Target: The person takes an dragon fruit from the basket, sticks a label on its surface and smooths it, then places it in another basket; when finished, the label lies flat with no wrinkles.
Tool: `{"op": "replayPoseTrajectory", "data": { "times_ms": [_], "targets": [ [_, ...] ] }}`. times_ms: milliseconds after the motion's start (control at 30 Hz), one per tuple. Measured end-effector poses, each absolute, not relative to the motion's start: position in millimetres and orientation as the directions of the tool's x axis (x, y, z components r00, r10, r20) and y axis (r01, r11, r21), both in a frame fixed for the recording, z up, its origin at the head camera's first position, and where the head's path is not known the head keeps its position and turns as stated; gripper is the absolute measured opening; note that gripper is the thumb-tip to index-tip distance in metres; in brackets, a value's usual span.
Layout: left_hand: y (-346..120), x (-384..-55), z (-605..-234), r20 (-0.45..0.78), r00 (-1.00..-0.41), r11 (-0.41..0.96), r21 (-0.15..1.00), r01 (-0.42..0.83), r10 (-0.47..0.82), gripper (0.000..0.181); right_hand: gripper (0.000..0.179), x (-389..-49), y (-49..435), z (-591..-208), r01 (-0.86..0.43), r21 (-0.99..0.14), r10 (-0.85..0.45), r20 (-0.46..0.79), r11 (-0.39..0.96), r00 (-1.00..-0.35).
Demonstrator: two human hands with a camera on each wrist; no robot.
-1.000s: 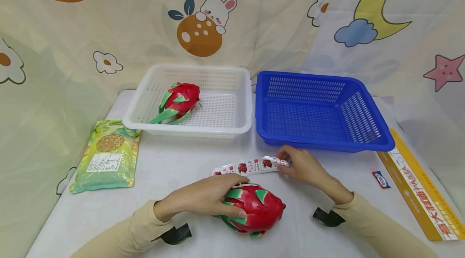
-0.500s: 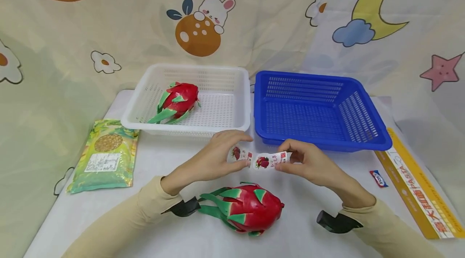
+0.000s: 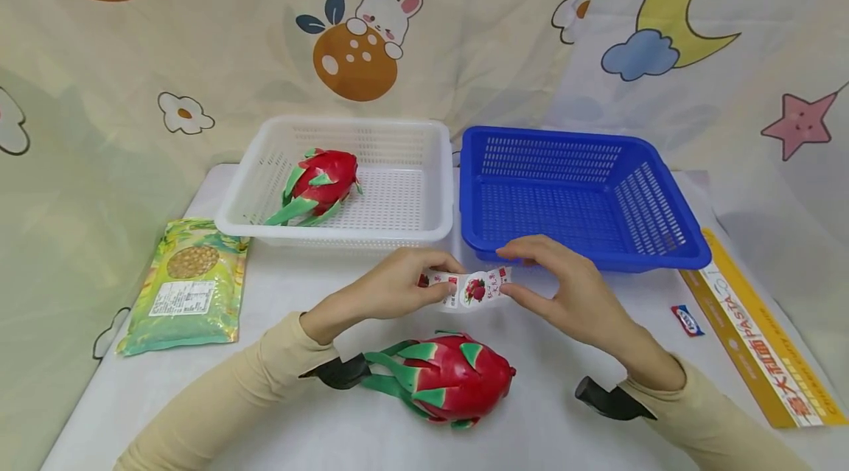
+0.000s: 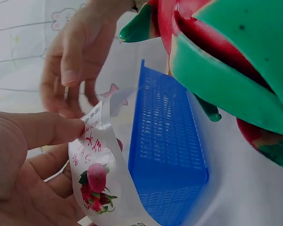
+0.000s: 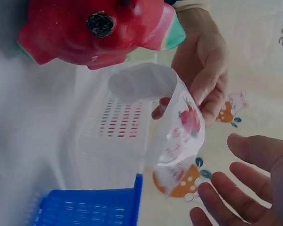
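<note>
White strip (image 3: 476, 290), left hand (image 3: 388, 287) pinching, right hand (image 3: 573, 288) — now let go

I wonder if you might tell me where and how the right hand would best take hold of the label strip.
Probably by the free right end of the label strip, coming from the right and pinching both faces. The strip is thin and curled, the left hand pinches it farther left, and the open right hand is right beside that end.
</note>
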State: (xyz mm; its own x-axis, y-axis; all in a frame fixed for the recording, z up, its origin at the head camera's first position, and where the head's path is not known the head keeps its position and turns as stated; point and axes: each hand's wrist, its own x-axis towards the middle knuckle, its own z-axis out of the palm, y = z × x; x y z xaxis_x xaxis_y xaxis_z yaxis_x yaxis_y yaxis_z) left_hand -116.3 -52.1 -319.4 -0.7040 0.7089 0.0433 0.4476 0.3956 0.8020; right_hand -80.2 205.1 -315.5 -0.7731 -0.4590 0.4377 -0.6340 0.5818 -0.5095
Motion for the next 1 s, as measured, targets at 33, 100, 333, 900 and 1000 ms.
{"op": "replayPoseTrajectory", "data": {
  "times_ms": [33,100,333,900,1000],
  "targets": [
    [-52,-116,-319,0.048,-0.700,0.394,0.799,0.455,0.712,0.020,0.046,-80,201,-315,-0.670,-0.471,-0.475,0.475,0.574,-0.741],
    [-52,-116,-319,0.053,-0.691,0.388,0.796,0.465,0.721,0.020,0.044,-82,194,-314,-0.731,-0.405,-0.521,0.518,0.549,-0.678],
    [-50,-116,-319,0.040,-0.670,0.347,0.831,0.434,0.741,0.018,0.033,-84,178,-317,-0.793,-0.246,-0.558,0.596,0.558,-0.578],
    [-53,-128,-331,-0.107,-0.701,0.358,0.907,0.222,0.705,0.018,0.009,-83,186,-323,-0.850,-0.203,-0.558,0.676,0.487,-0.481],
    [-53,-133,-338,-0.089,-0.715,0.398,0.874,0.277,0.693,0.017,0.028,-84,192,-324,-0.879,-0.216,-0.579,0.681,0.425,-0.448]
  ]
}}
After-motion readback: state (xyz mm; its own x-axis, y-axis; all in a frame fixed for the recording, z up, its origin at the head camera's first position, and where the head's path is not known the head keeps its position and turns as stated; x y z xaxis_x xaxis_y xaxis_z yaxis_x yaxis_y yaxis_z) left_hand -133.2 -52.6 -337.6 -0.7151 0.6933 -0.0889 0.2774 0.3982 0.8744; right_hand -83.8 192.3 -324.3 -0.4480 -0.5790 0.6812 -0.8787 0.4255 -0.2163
